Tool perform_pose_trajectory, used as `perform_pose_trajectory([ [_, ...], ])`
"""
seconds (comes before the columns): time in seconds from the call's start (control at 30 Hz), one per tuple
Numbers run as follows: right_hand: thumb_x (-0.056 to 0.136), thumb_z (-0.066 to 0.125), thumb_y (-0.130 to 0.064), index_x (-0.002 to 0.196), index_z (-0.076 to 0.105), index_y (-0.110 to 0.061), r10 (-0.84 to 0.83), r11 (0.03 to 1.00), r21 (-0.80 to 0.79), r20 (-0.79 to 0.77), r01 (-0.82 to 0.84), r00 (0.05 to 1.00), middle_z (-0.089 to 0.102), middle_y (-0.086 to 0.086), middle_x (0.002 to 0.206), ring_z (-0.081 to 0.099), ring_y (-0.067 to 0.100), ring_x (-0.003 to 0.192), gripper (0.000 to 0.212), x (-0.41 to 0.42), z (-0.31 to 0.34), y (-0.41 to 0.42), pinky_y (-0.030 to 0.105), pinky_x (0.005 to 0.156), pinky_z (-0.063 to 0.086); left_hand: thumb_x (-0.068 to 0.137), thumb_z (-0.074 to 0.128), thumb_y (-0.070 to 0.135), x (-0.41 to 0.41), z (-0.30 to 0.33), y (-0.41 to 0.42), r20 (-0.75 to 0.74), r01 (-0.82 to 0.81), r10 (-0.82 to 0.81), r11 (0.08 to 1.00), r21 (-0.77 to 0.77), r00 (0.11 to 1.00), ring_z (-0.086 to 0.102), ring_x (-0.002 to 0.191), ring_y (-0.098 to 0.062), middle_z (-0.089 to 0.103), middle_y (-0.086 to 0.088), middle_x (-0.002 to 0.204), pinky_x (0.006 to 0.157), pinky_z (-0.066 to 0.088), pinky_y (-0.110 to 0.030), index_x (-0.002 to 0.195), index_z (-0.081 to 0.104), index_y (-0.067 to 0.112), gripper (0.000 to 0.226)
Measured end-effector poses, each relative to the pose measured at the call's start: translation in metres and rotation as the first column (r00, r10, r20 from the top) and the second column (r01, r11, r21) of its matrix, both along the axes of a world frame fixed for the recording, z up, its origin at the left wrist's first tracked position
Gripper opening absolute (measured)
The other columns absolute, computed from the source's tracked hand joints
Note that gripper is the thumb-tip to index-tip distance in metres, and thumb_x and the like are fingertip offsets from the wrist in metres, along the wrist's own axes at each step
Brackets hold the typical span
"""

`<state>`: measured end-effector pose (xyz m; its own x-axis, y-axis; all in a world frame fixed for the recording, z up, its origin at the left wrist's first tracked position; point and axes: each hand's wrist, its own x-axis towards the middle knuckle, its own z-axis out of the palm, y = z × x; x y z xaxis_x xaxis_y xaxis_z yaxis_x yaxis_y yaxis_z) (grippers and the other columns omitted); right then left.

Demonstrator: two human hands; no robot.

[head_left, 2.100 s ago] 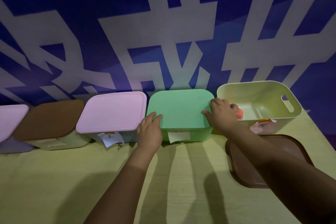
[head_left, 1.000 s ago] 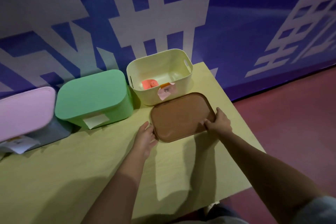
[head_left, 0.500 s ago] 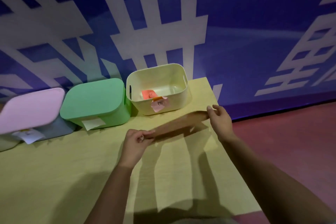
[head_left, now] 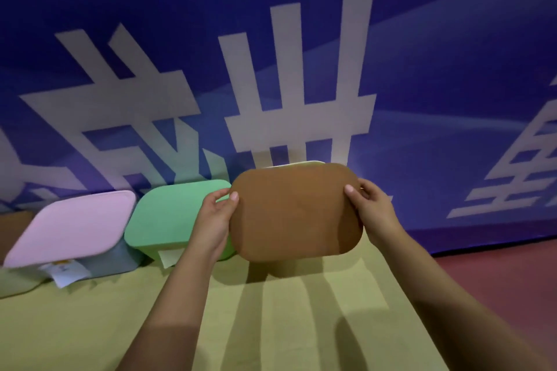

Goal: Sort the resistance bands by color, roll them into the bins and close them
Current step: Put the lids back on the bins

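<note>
**Brown lid lifted over the last open bin**

Head view: The brown lid (head_left: 297,211) is now in the air, turned with its top face toward the camera. One second ago it lay flat on the yellow table (head_left: 90,325), in front of the cream bin. The left hand (head_left: 212,220) grasps the lid's left edge and the right hand (head_left: 372,208) grasps its right edge, thumbs on the top face. The cream bin (head_left: 301,163) is almost fully hidden behind the lid; only a thin piece of its rim shows above. I judge that closing this bin is the step in hand, probably the last one.

Left of the lid stands the green bin (head_left: 168,214), already closed, touching the left hand's side. Further left is the pink-lidded bin (head_left: 75,226). The green bin is very near, so the left fingers may catch on it when lowering.
</note>
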<state>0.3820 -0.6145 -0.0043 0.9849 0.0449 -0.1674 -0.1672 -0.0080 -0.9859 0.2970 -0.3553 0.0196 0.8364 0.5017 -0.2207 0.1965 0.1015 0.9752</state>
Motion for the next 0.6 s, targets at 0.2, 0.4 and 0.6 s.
perform_pose_trajectory([
  [0.2,0.093,0.057,-0.025,0.122,0.059,-0.005,-0.072,0.990,-0.122,-0.046,0.066,0.996,0.063,0.014,0.113,0.059,0.032,0.103,0.035,0.056,0.004,0.028,0.044,0.086,0.049,0.099,0.048,0.021,-0.004,-0.015,0.004,-0.110,-0.012,0.048,0.952,0.305,0.993,0.048,0.125,-0.019,0.050,-0.004,0.138,0.106,0.034,-0.033,0.138,0.046,0.014,0.039],
  [0.4,0.095,0.055,-0.025,0.130,0.052,-0.001,-0.072,0.971,-0.237,-0.102,0.046,0.992,0.059,0.017,0.122,0.056,0.034,0.107,0.042,0.083,-0.004,0.056,0.049,0.094,0.046,0.099,0.048,0.022,-0.005,-0.051,-0.007,-0.169,0.077,-0.044,0.978,0.195,0.985,0.045,0.128,-0.013,0.046,0.001,0.144,0.102,0.035,-0.027,0.144,0.038,0.014,0.047],
  [0.6,0.094,0.056,-0.029,0.135,0.046,0.000,-0.002,0.850,-0.527,0.019,0.012,1.000,0.054,0.019,0.131,0.052,0.035,0.118,0.051,0.094,-0.003,0.064,0.043,0.097,0.042,0.097,0.050,0.025,0.010,-0.072,-0.004,-0.212,0.105,-0.043,0.951,0.290,0.976,0.045,0.129,-0.015,0.049,0.001,0.141,0.111,0.035,-0.039,0.144,0.040,0.016,0.049],
])
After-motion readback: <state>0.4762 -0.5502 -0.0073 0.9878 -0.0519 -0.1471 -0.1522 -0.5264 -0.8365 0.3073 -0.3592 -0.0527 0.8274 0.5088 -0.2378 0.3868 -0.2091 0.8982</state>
